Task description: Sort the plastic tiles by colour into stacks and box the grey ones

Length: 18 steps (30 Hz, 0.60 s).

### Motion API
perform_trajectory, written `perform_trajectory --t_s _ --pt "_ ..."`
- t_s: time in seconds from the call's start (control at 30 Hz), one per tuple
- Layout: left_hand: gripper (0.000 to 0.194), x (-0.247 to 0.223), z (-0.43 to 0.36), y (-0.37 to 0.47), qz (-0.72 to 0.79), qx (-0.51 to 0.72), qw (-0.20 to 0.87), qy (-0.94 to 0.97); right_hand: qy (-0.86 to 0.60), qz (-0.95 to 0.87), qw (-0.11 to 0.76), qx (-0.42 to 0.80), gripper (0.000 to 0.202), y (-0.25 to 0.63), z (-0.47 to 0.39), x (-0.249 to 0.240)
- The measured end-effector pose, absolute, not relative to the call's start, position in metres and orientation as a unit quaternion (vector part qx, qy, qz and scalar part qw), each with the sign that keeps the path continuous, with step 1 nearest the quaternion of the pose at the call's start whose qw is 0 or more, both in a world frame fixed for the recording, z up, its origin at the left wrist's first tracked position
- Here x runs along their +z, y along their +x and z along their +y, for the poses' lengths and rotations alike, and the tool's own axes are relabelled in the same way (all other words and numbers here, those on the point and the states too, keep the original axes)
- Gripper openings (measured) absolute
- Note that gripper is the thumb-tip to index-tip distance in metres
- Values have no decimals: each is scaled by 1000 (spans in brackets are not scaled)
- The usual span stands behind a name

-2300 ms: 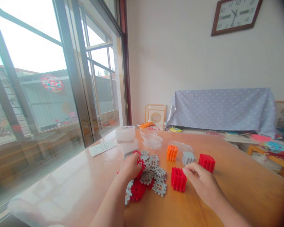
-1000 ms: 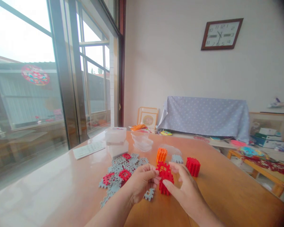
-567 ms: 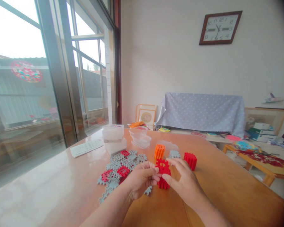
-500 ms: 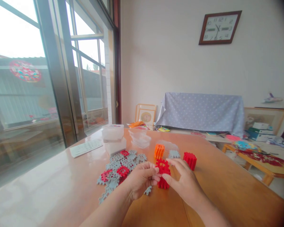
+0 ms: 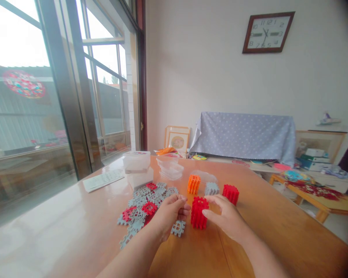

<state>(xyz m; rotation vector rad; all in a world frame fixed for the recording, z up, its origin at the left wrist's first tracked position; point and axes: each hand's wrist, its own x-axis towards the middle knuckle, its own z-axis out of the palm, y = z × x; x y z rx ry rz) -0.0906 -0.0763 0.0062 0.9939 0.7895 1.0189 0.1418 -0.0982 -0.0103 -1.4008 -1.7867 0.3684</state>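
The left hand (image 5: 171, 211) is hovering between the pile of notched pieces (image 5: 143, 202) and the near red stack (image 5: 199, 214), its fingers curling in and the thumb lying close to the forefinger — nothing is showing in the pinch, but I cannot tell how tightly it is closing or whether the palm is hiding anything. The right hand (image 5: 230, 216) is keeping thumb and fingers parted at that stack's right side, apparently touching it. The stack is standing upright on the table (image 5: 266, 227). A loose gray piece (image 5: 178, 227) is lying just below the left hand. Behind, an orange stack (image 5: 193, 184), a gray stack (image 5: 211, 189) and a second red stack (image 5: 231, 194) are standing apart.
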Motion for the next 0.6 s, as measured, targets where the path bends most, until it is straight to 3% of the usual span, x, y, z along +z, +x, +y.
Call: perform_trajectory --t_s 0.6 --pt "21 13 -76 -97 395 456 638 478 -548 -707 416 161 41 144 -100 -9"
